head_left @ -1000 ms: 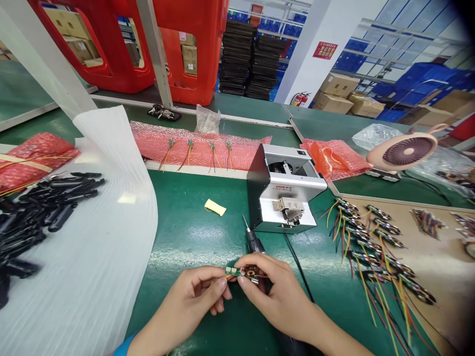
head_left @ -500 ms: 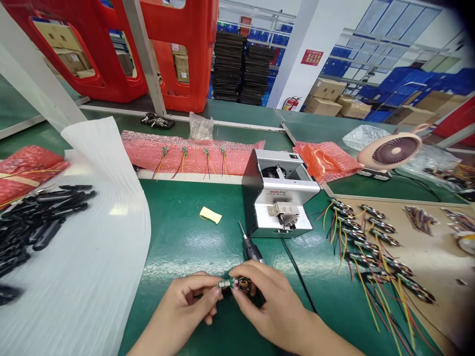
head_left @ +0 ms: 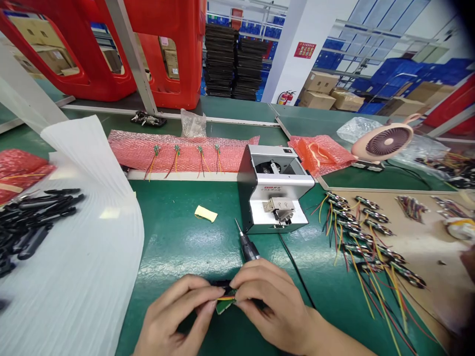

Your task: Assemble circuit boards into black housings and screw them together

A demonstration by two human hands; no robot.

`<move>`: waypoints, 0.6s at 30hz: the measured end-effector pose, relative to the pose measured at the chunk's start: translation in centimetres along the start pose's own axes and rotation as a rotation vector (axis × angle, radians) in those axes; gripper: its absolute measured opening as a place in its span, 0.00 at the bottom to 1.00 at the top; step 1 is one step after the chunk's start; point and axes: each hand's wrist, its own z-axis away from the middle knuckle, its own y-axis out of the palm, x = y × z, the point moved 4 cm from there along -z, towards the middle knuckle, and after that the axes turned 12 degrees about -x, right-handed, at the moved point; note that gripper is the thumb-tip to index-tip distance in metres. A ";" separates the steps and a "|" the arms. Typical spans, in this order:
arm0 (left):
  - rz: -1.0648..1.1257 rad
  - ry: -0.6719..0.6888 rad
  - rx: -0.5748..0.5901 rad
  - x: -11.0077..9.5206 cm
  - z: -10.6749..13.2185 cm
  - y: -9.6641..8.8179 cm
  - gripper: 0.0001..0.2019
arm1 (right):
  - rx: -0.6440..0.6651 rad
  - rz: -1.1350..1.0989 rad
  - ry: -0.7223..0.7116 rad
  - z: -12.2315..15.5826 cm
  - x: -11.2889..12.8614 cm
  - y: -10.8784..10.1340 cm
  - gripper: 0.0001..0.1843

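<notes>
My left hand and my right hand meet low in the view, pinching a small green circuit board with yellow and red wires. A black plastic part sits against the board's far side, partly hidden by my fingers. Just above my right hand, an electric screwdriver lies on the green mat, its thin bit pointing away from me. It does not appear to be touching either hand.
A silver screw feeder stands beyond the hands, with a yellow sponge to its left. Wired boards lie on cardboard at right. Black plastic parts rest on white foam sheet at left. Further boards sit on pink bubble wrap.
My hands have turned the board, hiding its coil, and the black part now shows against it. The whole scene has shifted left and slightly up in the view.
</notes>
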 end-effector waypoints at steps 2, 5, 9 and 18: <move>-0.003 0.066 -0.026 -0.6 -0.1 -0.1 0.15 | -0.021 0.010 -0.030 0.1 0.0 -0.2 0.10; -0.012 0.160 -0.015 -1.2 -0.2 -0.2 0.17 | -0.038 0.040 -0.063 0.4 0.1 -0.4 0.10; -0.042 0.216 0.007 -1.1 -0.1 -0.2 0.18 | -0.044 0.125 -0.106 0.3 0.3 -0.5 0.08; -0.065 0.216 0.026 -1.1 0.1 -0.1 0.17 | -0.058 0.076 -0.106 0.5 0.3 -0.4 0.09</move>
